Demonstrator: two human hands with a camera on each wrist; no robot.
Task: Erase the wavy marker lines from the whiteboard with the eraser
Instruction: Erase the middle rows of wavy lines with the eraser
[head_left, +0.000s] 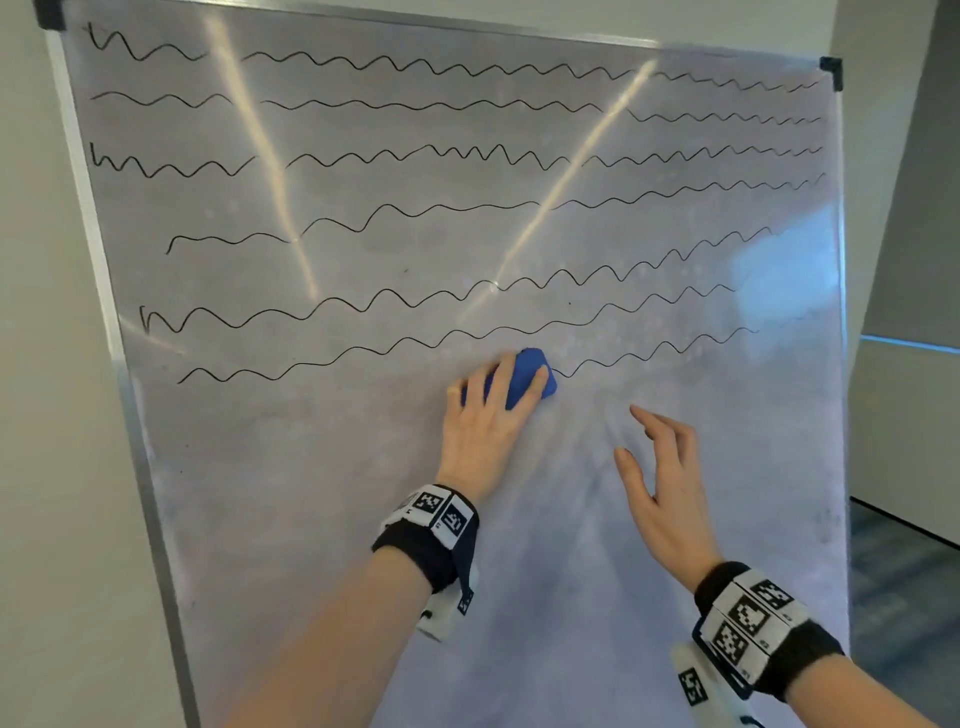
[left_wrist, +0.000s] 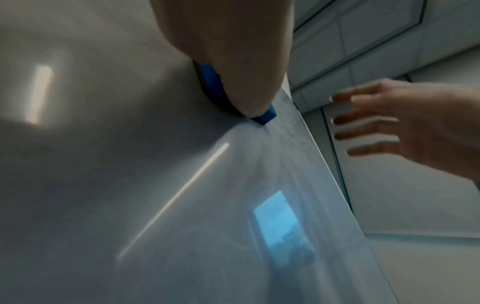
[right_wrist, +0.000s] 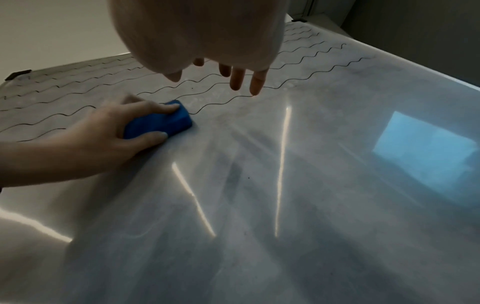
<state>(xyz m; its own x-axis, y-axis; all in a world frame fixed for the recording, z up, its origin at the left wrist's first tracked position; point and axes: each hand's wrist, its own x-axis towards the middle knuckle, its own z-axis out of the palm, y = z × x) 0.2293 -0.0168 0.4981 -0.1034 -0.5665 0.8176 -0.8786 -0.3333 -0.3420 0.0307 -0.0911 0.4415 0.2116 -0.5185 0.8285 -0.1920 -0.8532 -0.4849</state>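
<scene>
The left hand (head_left: 485, 415) covers much of the blue, rounded block eraser (head_left: 524, 376), fingers wrapped over its back, pressing it flat on the glossy, metal-framed whiteboard (head_left: 363, 519) right at the lowest of the black wavy marker lines (head_left: 363, 306). In the left wrist view only a blue sliver (left_wrist: 213, 82) peeks beneath the blurred palm. The right hand (head_left: 662, 488) hovers beside it, fingers spread and loose, holding nothing. Glare streaks break several lines. The board's lower area is smudgy grey, and its bottom edge is cut off.
</scene>
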